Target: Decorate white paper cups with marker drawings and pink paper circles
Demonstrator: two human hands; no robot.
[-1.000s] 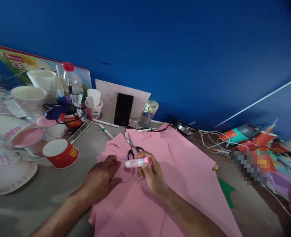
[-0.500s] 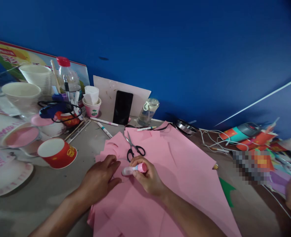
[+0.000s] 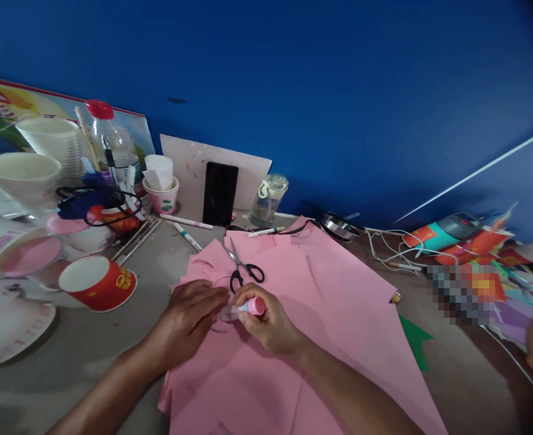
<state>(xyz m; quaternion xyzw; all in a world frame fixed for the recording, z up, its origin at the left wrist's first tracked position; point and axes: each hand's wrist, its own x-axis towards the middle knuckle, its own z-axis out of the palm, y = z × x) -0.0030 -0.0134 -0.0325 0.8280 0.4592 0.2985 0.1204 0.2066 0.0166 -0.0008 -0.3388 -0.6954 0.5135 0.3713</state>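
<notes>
While my right hand (image 3: 267, 323) grips a glue stick (image 3: 255, 306) in bunched fingers, its clear end slants down over the pink paper (image 3: 352, 314), just beside my left hand (image 3: 187, 317), whose fingers I see stretched out flat. Black-handled scissors (image 3: 238, 261) lie on the paper just beyond both hands.

The left hand (image 3: 191, 317) rests on pink paper (image 3: 347, 302); the right hand (image 3: 268, 324) holds a glue stick (image 3: 256, 306) near 2-looped scissors (image 3: 240, 264).
</notes>
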